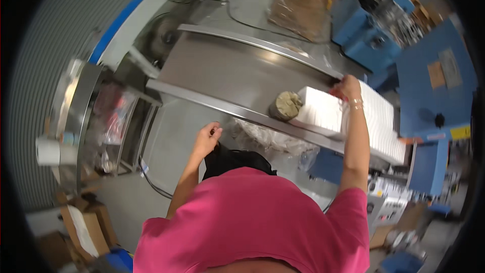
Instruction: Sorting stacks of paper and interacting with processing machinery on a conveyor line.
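Observation:
Over on the right, my right hand [348, 88] is closed on a small red thing [335, 91], too blurred to name, at the far edge of the white stacks. Long rows of thin white pieces [376, 121], packed face to face, run along the right end of a metal trough-like table [217, 65]. A shorter white block [321, 108] of such pieces lies to the left of my wrist. Against its left end rests a squat round object [287, 105] with a crumpled olive top. My left hand [207, 138] hangs in front of the table, fingers curled, with nothing visible in it.
Blue machinery [371, 35] stands beyond the table's right end, with a blue panel [437, 73] nearer. A plastic-lined carton [303, 5] sits behind the table. Clear plastic sheeting [270, 139] lies beneath its near rail. At left are a metal cart [134, 131] and a cardboard box [86, 225].

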Tool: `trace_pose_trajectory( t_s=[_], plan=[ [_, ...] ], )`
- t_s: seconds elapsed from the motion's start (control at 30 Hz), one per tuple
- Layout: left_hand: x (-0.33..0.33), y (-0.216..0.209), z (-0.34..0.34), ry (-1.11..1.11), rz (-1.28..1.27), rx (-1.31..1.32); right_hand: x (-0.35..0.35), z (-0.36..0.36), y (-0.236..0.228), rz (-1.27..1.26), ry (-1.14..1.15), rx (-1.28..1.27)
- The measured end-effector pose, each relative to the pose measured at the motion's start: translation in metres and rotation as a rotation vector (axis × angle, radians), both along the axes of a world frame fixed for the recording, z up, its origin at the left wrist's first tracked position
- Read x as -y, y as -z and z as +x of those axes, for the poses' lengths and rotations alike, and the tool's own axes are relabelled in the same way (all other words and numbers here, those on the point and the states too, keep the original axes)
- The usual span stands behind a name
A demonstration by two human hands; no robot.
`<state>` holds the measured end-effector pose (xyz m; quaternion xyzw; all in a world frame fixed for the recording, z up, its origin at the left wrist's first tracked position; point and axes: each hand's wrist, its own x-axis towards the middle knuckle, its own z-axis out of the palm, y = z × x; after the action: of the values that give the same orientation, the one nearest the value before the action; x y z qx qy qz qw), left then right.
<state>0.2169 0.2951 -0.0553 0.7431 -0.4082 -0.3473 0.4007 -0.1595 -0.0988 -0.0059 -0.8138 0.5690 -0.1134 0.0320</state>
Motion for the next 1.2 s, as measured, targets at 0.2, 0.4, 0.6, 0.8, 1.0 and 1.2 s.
trace_pose_trajectory(
  t_s=[0.2,0.4,0.6,0.8,1.0,1.2],
  plan=[
    [0.046,-0.041,0.014,0.279,-0.079,-0.04,-0.023,0.013,-0.032,0.106,0.306,-0.039],
    [0.093,-0.072,0.024,0.531,-0.141,0.06,-0.14,0.085,-0.068,-0.268,-0.086,0.483],
    [0.155,-0.06,-0.042,0.753,-0.432,0.317,-0.25,0.143,-0.06,-0.27,0.014,0.173],
    [0.186,-0.037,-0.089,0.876,-0.582,0.323,-0.254,0.124,-0.045,-0.28,0.102,0.139],
    [0.2,-0.045,-0.077,0.671,-0.493,0.438,-0.247,0.114,-0.039,-0.278,-0.013,0.196],
    [0.198,-0.064,-0.083,0.406,-0.584,0.832,-0.246,0.104,-0.029,-0.265,0.02,0.147]
  ],
)
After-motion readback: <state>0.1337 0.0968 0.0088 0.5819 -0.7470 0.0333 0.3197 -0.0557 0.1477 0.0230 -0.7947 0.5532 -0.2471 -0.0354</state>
